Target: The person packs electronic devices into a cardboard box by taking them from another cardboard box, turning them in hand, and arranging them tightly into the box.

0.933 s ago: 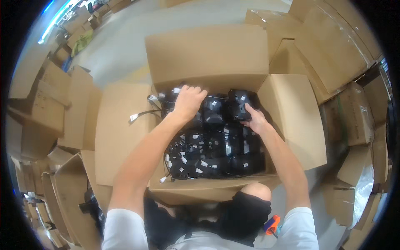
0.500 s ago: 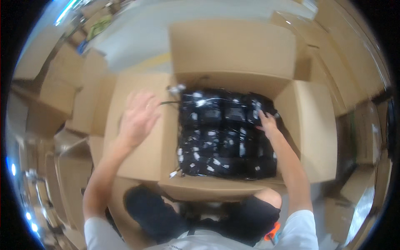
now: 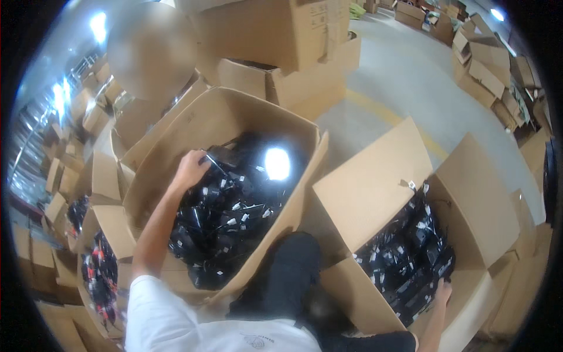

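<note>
My left hand [image 3: 192, 168] reaches into a large carton [image 3: 246, 108] on the left, its fingers closed at a black piece with a pale edge. Below it lies a loose heap of black plastic-wrapped items [image 3: 217, 232] with cables and small white connectors or tags. On the right, a smaller open carton [image 3: 375, 205] holds black wrapped packs [image 3: 404, 252] set close together in rows. My right hand [image 3: 444, 291] is low at the right side of these packs, touching one near the carton wall. Its fingers are partly hidden.
My dark-clothed knee [image 3: 293, 264] is between the two cartons. Behind the large one stand more stacked cartons [image 3: 258, 35]. At the left, another carton holds black and red items [image 3: 99, 276]. Grey floor with a yellow line [image 3: 375, 108] runs behind; piled boxes [image 3: 487, 64] stand far right.
My view has swung left, so the packed carton now sits at the right. My left hand has gone from beside it into the large carton; my right hand stays at the packs.
</note>
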Motion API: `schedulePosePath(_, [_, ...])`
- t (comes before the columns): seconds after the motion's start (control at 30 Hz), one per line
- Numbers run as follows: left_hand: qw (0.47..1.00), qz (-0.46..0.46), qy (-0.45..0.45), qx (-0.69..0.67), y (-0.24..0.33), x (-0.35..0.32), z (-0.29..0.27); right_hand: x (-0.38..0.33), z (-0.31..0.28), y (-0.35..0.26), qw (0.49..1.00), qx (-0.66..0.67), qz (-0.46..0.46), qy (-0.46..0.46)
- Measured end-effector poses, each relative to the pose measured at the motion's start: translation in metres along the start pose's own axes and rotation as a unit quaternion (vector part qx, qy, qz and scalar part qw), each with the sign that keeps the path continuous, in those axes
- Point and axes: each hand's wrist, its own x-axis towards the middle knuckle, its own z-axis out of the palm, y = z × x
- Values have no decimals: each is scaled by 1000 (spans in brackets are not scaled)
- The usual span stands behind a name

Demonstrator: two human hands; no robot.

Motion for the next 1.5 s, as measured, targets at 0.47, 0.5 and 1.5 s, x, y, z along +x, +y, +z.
schedulePosePath(0.47, [857, 235, -369, 274, -48, 136, 140, -139, -64, -160, 974, -30, 21, -225])
schedulePosePath(0.5, [872, 184, -391, 228, -57, 140, 142, -142, -65, -164, 974, -34, 23, -223])
schedulePosePath(1.5, [883, 10, -59, -465, 17, -12, -152, -119, -66, -265, 963, -27, -169, -208])
